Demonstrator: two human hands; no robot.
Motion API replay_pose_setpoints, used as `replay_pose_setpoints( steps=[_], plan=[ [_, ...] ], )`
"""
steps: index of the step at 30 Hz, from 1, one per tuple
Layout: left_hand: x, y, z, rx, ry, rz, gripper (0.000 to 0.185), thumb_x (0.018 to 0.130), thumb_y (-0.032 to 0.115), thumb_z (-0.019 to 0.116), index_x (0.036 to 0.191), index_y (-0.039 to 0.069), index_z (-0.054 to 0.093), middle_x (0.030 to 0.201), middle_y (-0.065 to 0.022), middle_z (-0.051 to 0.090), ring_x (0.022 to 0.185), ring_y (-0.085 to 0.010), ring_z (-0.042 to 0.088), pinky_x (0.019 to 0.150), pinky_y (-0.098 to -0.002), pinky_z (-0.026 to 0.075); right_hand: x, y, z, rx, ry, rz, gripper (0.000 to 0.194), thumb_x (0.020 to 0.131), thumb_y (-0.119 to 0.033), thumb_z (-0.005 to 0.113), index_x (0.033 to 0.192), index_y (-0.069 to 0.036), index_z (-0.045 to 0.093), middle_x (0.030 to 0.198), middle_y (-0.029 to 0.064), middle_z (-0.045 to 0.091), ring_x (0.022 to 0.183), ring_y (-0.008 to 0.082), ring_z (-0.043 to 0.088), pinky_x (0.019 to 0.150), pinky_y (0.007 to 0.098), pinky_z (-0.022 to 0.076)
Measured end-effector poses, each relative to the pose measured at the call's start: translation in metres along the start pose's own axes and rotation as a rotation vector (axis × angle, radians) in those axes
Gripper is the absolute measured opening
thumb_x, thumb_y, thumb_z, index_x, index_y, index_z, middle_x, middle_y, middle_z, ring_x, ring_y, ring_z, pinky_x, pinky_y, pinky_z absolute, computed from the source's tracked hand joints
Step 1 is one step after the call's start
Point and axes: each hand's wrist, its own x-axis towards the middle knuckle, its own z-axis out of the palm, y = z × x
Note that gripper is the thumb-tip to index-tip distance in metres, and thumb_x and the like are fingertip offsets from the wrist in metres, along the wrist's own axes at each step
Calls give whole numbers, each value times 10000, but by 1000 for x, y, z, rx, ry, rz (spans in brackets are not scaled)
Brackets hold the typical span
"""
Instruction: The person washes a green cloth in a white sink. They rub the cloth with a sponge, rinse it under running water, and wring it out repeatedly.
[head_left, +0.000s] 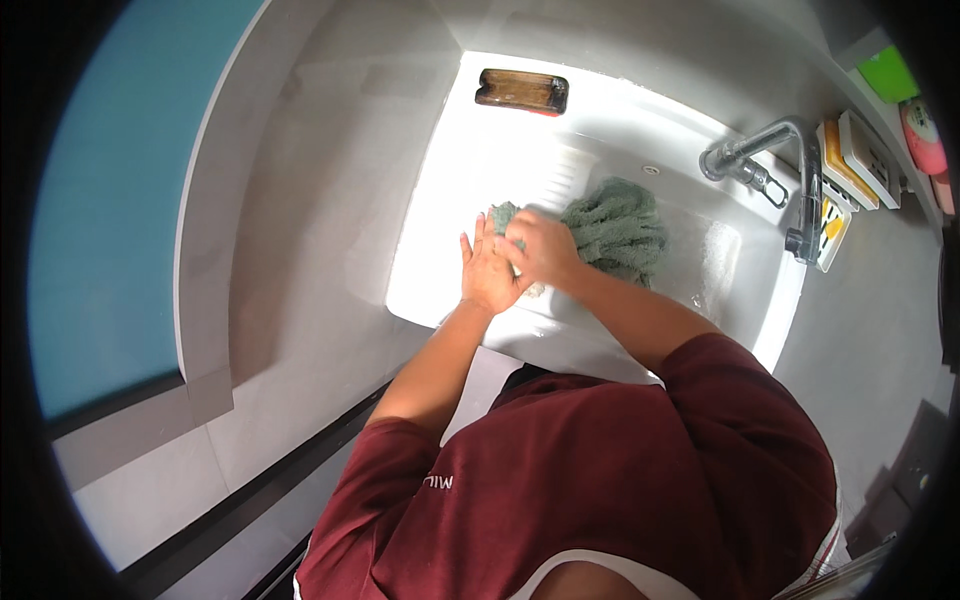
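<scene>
A wet green cloth (619, 225) lies bunched over the washboard side and basin of a white laundry sink (442, 225). Part of it passes under my hands and shows again beyond my fingers. My left hand (489, 274) rests against this part with its fingers spread; whether it grips any cloth is hidden. Closed over the cloth beside it, partly overlapping the left, is my right hand (541, 246). The ribbed washboard (568, 169) shows just above the cloth. Below my hands a small pale patch, perhaps suds, is partly covered.
A brown wooden brush or block (523, 91) sits on the sink's far left corner. The chrome faucet (806, 187) arches at the right. Behind it, white and yellow soap racks (847, 165) hang on the wall, near a pink bottle (924, 135). A grey wall borders the sink's left side.
</scene>
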Motion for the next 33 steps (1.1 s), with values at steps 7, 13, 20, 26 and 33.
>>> replay_pose_setpoints(
  steps=[7,13,20,26,33],
  plan=[
    [5,-1,-10,-24,-260,53,722,843,419,574,1446,86,356,1541,-171,239,1443,-372,137,1149,-558,104,18,6,12,-362,-244,-64,164,726,-239,606,640,-104,642,668,102,622,579,299,610,515,418,469],
    [4,-4,-1,-134,-47,-23,720,866,381,568,1457,50,324,1547,-174,228,1434,-359,191,1141,-567,117,118,65,29,-486,79,143,172,790,-245,597,784,-92,676,765,118,661,655,293,642,579,418,511],
    [-6,1,-12,-118,-94,-87,708,883,384,542,1460,44,310,1560,-167,188,1443,-349,164,1142,-573,117,63,28,15,-202,76,2,264,841,-364,621,832,-102,651,829,79,589,744,292,605,648,432,504],
    [-8,10,-9,33,-218,29,711,863,362,552,1441,20,317,1558,-165,187,1447,-362,133,1148,-571,86,-10,-12,-1,-161,-271,-23,249,824,-321,595,704,-107,632,763,61,582,741,268,607,618,408,483],
    [-1,16,-19,-233,-102,-66,661,851,330,534,1407,6,387,1556,-164,197,1444,-344,157,1147,-565,64,52,15,7,-425,-255,56,218,807,-253,547,726,-96,674,818,114,682,705,286,664,601,397,518]
  ],
)
